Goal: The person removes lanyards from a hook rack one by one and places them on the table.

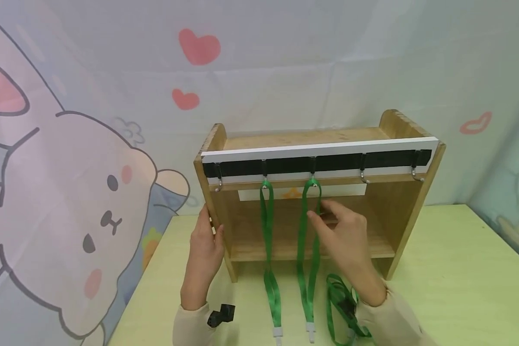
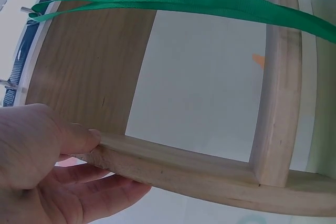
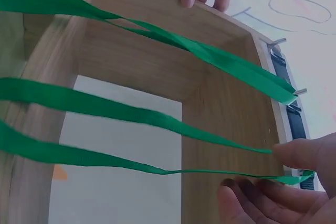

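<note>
From the head view we see the whole spread, left to right: a drawn rabbit (image 1: pixel 69 192) on the backdrop (image 1: pixel 285 57), then the wooden shelf (image 1: pixel 285 235) standing on a pale yellow-green table (image 1: pixel 458 278). Along its top front runs a hook strip (image 1: pixel 337 162) with five hooks. The left lanyard (image 1: pixel 267 230), green, hangs from the second hook, and the right lanyard (image 1: pixel 301 245), also green, hangs from the third. Only in this view do we see the white clips (image 1: pixel 278 332) at their lower ends and, to the right of them, the third lanyard (image 1: pixel 342 300), lying bunched on the table beside the right forearm. The left wrist view gives us what the head view partly hides: fingers along the outer side of the shelf's left panel. The right wrist view brings us close to the right lanyard's loop, its two legs running apart below the hook.

The left hand (image 1: pixel 204 245) grips the edge of that left panel, thumb on the inner side and fingers on the outer, the wood held between them. The right hand (image 1: pixel 345 228) is at the upper part of the right lanyard, just below the third hook. Its thumb and loosely bent fingers stand clearly apart; the thumb tip appears to touch one leg of the loop, and we cannot tell whether the fingers touch the other.
</note>
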Tool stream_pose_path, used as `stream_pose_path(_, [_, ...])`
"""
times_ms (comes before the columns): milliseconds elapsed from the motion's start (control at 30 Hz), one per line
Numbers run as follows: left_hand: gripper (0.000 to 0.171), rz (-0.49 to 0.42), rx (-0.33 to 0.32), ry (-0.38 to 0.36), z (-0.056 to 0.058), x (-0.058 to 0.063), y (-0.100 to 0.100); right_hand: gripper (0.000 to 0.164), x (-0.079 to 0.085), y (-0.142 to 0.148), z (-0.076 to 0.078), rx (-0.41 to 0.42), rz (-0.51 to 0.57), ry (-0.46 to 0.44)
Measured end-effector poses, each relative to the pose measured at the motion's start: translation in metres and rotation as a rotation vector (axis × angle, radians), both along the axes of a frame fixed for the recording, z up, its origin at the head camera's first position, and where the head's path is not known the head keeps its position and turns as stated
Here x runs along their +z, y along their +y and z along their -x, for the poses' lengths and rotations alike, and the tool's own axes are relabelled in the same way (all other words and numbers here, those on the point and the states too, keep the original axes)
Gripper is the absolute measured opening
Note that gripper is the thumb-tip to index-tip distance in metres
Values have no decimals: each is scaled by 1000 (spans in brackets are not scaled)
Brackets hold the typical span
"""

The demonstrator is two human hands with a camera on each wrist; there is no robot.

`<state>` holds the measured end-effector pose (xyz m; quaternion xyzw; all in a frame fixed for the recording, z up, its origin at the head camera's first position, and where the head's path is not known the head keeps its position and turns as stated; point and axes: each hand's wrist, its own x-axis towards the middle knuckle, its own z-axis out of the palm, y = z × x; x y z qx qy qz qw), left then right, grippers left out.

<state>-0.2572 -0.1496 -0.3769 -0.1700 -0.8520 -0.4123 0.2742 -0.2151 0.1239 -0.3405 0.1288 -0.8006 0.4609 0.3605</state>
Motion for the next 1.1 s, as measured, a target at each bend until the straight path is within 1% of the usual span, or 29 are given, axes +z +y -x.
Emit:
stream_pose_path(67, [60,1,1,7,0,-1,0,12,0,-4,2,14,1,-21])
stream_pose_path(233, [61,8,7,17,0,0,1,4,0,-10,6,29,-15,-15])
stream_pose_path(433, [62,16,11,11,-1,0,1,7,3,-13,6,-12,-31,-27])
stream_pose_path(567, [62,15,17,-2,-1,0,1,7,5,-13,5,-29,-35,-15])
stream_pose_path(800, [61,23,22,2,-2,0,1,7,11,-9,-3,-34,-6,23])
stream_pose_path(867, [61,26,23,10,-2,0,1,7,12,-7,-7,-15,6,16])
stream_pose_path(933, [60,28,22,16,-1,0,1,7,13,-6,-10,21,24,-15])
stream_pose_path(1100, [59,27,19,11,-1,0,1,8,11,-2,-15,146,90,-158])
